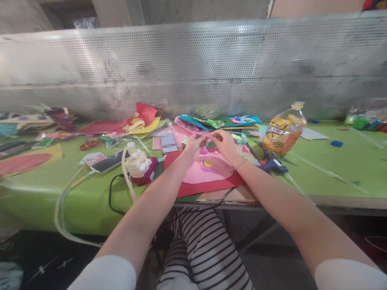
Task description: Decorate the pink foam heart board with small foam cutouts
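My left hand (195,144) and my right hand (223,141) meet above the work, fingertips pinched on a thin strip of pink-purple clay (200,134) stretched between them. Below lies a pink oval sheet (193,174) on a red sheet (178,191). A small clay snail shape (207,164) with a yellow shell and pink body rests on the pink oval. Just under my fingers sits a small lump of magenta clay (204,150).
A juice bottle (284,131) and a dark blue glue gun (273,164) stand and lie to the right. At left are a plug adapter (138,163), a phone (111,161), red scissors (88,145) and cables. Felt and paper pieces (223,122) lie behind my hands.
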Motion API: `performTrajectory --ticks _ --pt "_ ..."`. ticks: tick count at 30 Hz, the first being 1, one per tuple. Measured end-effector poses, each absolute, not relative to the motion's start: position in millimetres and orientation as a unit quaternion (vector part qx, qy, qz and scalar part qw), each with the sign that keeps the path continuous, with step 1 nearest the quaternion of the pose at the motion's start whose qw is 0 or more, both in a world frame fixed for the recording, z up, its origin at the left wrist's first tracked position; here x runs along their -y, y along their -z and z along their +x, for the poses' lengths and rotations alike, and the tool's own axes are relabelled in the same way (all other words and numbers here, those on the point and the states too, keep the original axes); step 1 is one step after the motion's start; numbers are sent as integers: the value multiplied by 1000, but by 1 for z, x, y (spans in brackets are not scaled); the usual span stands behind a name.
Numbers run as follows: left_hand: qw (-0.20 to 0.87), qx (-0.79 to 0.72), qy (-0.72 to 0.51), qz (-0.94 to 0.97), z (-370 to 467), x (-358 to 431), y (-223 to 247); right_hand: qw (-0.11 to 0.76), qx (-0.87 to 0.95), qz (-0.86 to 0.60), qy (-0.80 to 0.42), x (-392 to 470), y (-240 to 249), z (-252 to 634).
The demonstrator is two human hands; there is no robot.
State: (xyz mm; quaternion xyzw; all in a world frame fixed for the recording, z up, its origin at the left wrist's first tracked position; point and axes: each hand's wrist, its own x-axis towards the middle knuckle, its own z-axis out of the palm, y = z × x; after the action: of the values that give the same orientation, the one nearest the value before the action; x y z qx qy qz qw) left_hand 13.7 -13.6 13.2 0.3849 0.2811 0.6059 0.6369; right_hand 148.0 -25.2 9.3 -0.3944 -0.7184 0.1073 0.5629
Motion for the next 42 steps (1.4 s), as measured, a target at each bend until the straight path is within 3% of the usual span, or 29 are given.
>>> performTrajectory --ticks 42 --pt "611 -256 -598 452 16 16 -12 553 735 -382 -93 26 -12 150"
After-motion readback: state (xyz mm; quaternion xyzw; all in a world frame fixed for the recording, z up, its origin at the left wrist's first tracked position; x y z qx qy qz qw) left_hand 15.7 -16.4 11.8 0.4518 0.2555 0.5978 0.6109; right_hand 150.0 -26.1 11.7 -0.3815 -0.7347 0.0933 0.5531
